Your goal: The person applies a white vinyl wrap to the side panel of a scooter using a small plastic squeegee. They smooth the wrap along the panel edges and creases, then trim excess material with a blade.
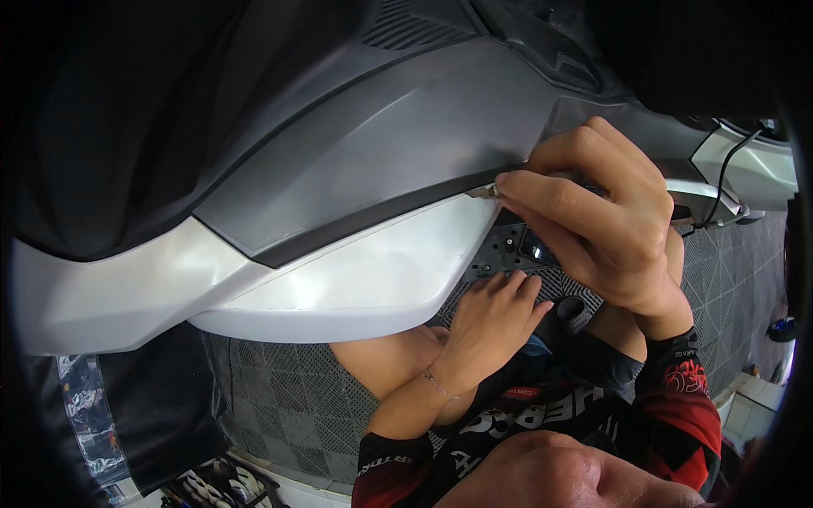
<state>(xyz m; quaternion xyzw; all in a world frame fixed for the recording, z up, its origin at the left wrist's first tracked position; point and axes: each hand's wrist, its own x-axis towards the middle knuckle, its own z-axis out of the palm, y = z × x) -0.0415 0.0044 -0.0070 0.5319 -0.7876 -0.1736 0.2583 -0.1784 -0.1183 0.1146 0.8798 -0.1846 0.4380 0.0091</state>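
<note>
Pinched between my right hand's thumb and fingers is a small, thin metal blade. Its tip touches the upper right corner of a glossy white scooter side panel, right at the seam with the dark grey panel above. A faint thin line runs along the white panel's upper edge. My left hand, with a thin chain bracelet at the wrist, rests low by my lap. Its back faces up, the fingers are loosely extended, and nothing shows in it.
Behind my hands is a dark perforated plate with small parts on it. A round black cup-like thing sits beside my left hand. Grey patterned floor tiles lie below. At right, a black cable hangs over another white panel.
</note>
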